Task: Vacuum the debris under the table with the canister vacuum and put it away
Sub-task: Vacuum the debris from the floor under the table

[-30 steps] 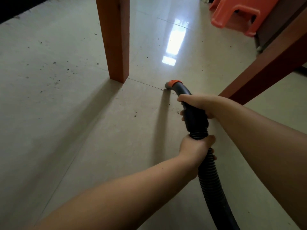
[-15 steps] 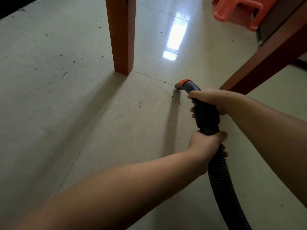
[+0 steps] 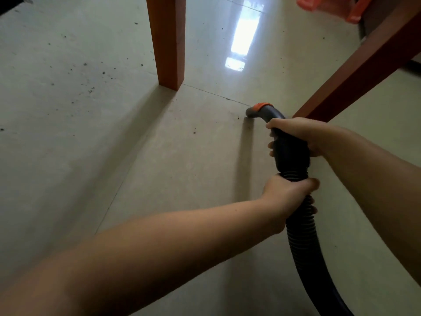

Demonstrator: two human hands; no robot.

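Black ribbed vacuum hose (image 3: 303, 236), orange-collared nozzle (image 3: 251, 112) touching tile near scattered dark debris (image 3: 91, 88).

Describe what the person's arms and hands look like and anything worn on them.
Both forearms are bare: no sleeves reach into view. The left hand and right hand wear no gloves, and no watch, bracelet or ring shows on the visible sides.

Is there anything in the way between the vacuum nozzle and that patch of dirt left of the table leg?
Nothing visible. Bare floor lies between the nozzle and the debris; the table leg stands beyond that line, not across it.
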